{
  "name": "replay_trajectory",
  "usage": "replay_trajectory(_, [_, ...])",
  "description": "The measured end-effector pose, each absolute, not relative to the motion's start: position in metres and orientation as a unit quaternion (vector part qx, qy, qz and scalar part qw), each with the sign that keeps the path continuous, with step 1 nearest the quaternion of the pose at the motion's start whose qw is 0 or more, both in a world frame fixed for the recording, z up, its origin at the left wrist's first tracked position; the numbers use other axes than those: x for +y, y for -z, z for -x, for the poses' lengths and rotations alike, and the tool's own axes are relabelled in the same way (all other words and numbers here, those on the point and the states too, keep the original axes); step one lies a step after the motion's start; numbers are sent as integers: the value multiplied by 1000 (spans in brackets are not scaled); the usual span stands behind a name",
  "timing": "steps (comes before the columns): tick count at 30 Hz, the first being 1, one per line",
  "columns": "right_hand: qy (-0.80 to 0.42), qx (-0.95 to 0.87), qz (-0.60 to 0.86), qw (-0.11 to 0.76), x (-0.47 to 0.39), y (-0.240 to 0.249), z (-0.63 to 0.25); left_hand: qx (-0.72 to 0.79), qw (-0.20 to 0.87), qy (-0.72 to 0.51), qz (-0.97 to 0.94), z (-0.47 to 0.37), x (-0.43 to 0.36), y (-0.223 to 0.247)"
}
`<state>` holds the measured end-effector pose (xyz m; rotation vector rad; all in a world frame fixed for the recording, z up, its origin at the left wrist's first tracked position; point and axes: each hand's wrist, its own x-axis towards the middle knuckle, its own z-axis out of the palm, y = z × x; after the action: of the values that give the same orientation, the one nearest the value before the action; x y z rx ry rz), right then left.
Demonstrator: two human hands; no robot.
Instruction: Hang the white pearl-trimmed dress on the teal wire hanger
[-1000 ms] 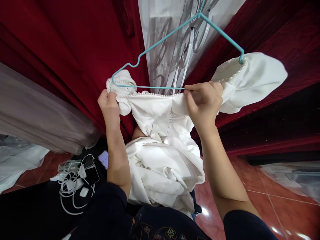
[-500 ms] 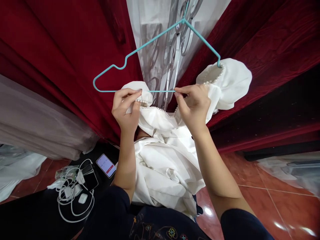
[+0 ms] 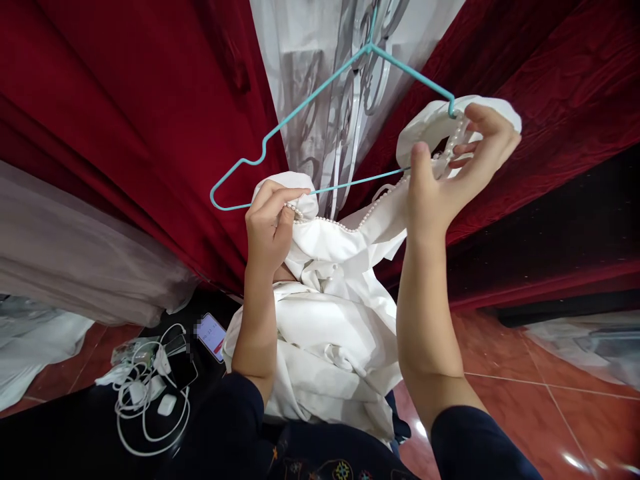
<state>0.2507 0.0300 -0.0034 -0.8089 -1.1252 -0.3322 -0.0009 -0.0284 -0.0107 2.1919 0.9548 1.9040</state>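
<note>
A white dress (image 3: 320,320) with a pearl-trimmed neckline and puffed sleeves is draped over my lap and rises toward a light-blue hanger (image 3: 315,100). My left hand (image 3: 273,223) is closed, pinching the pearl edge by one sleeve with a finger along the hanger's lower bar. At the other shoulder, my right hand (image 3: 457,170) has its fingers curled around the pearl edge of the puffed sleeve (image 3: 425,123), its thumb held apart. That sleeve's edge meets the hanger's right notch. The hanger's left shoulder end is bare.
Red curtains (image 3: 125,120) hang on both sides of white scrolled metalwork (image 3: 350,127). On a black surface to the left lie a lit phone (image 3: 213,335), tangled white cables (image 3: 145,400) and a small white case (image 3: 167,405). Red tiles (image 3: 505,360) cover the floor at right.
My right hand has moved from the hanger's lower bar up and right to the sleeve. The hanger has tilted, its right side higher, and that sleeve is raised. My left hand has shifted slightly right.
</note>
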Motion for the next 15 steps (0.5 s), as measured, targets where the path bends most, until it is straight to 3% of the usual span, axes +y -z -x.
replay_trajectory(9, [67, -489, 447, 746, 43, -26, -293, 297, 67, -597, -742, 19, -31, -6])
replay_trajectory(15, [18, -355, 548, 757, 50, -31, -347, 297, 80, -613, -728, 20, -31, -4])
